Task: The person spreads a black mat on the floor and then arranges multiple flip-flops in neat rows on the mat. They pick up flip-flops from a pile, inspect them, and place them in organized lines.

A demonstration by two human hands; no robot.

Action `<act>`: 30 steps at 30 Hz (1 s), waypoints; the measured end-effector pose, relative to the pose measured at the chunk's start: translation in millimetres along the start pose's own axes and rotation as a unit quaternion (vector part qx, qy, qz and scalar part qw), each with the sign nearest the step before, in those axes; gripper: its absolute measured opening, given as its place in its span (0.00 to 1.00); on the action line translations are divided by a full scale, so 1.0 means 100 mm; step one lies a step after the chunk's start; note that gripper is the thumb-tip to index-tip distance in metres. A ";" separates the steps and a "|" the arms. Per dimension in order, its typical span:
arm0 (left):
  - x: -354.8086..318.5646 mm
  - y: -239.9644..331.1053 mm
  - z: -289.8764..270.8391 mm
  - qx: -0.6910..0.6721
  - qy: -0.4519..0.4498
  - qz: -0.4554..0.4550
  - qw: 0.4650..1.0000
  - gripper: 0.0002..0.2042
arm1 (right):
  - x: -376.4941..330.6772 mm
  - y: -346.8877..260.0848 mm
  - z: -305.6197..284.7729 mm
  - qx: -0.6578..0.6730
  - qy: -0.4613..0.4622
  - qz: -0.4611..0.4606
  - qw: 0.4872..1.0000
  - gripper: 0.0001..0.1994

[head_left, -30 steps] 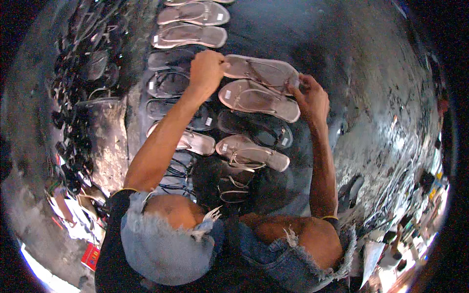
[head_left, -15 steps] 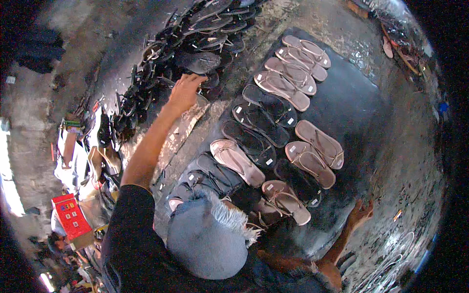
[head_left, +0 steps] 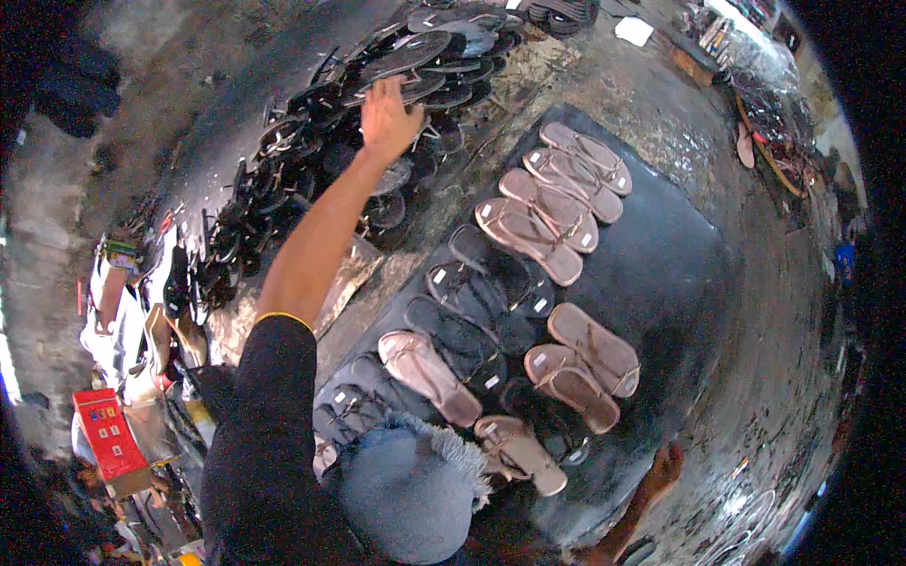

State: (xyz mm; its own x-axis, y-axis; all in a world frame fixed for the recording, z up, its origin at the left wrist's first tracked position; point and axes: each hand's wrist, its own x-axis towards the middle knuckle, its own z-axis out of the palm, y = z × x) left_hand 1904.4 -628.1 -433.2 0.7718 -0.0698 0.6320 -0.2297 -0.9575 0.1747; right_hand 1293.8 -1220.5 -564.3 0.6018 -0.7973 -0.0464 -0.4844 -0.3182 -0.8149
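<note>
My left hand (head_left: 389, 118) reaches into a heap of black sandals (head_left: 283, 156) at the upper left. Its fingers are stretched out over a dark sole and the thumb stands apart; nothing is gripped. On the dark mat to the right lie rows of brown sandals (head_left: 566, 181) and black sandals (head_left: 462, 330), most with small white labels. More brown sandals (head_left: 593, 349) lie on the mat's right part. My right hand (head_left: 668, 464) hangs by the mat's lower right edge, with nothing visible in it; its fingers are too dim to judge.
A frayed grey cap brim (head_left: 406, 491) covers the lower middle. At the left are a red box (head_left: 111, 436) and a pile of pale shoe parts (head_left: 142, 330). Coiled pale strands (head_left: 750, 519) lie at the lower right. A single brown sandal (head_left: 746, 146) lies at the upper right.
My left hand has moved farther up over the sandal heap, away from its lower edge. The view has shifted, so the mat and its sandals sit lower. My right hand still holds nothing visible.
</note>
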 end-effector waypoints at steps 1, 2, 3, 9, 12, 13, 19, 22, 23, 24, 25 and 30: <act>0.23 -0.21 0.10 0.006 0.020 -0.014 1.000 0.32 | -0.12 0.17 -0.04 -0.007 0.025 0.034 0.999 0.22; 0.40 -0.39 0.17 0.010 0.039 -0.027 0.999 0.33 | -0.30 0.27 -0.11 0.023 0.025 0.051 0.998 0.21; 0.51 -0.34 0.24 0.008 0.037 -0.036 0.999 0.33 | -0.43 0.30 -0.35 0.043 0.041 0.063 0.996 0.20; 1.17 -0.60 0.17 -0.038 -0.013 -0.036 0.999 0.21 | -0.68 -0.19 -0.82 -0.077 -0.022 0.192 0.978 0.20; 1.25 -0.59 0.03 -0.090 -0.103 -0.103 0.985 0.17 | -0.58 -0.60 -0.91 -0.097 -0.032 0.199 0.975 0.20; 1.13 -0.43 -0.12 -0.071 -0.151 -0.125 0.978 0.16 | -0.50 -0.63 -0.91 -0.107 -0.039 0.202 0.973 0.21; 0.15 0.28 -0.23 0.087 -0.284 -0.125 0.947 0.24 | 0.12 -0.80 -0.62 -0.052 -0.033 0.179 0.982 0.24; -0.06 0.27 0.04 0.171 -0.255 -0.085 0.948 0.28 | 0.65 -0.78 -0.39 -0.092 -0.023 0.120 0.988 0.25; -0.10 0.16 0.11 0.192 -0.224 -0.069 0.953 0.27 | 0.85 -0.77 -0.28 -0.103 -0.022 0.097 0.990 0.25; -0.17 0.11 0.26 0.202 -0.192 -0.054 0.959 0.26 | 1.07 -0.76 -0.21 -0.125 -0.015 0.068 0.990 0.25; -0.15 0.14 0.30 0.197 -0.201 -0.081 0.956 0.23 | 1.31 -0.77 -0.14 -0.144 -0.002 0.035 0.989 0.26; -0.35 -0.10 -0.14 0.070 -0.090 0.034 0.993 0.25 | 2.08 -1.27 0.59 -0.106 -0.031 -0.023 0.994 0.26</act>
State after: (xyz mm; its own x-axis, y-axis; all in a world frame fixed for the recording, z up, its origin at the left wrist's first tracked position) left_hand 1871.2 -612.0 -446.2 0.8543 -0.1721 0.4904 -0.2097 -0.9775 0.0223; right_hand 1518.5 -1315.4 -504.5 0.6612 -0.7484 -0.0522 -0.5745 -0.4605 -0.6767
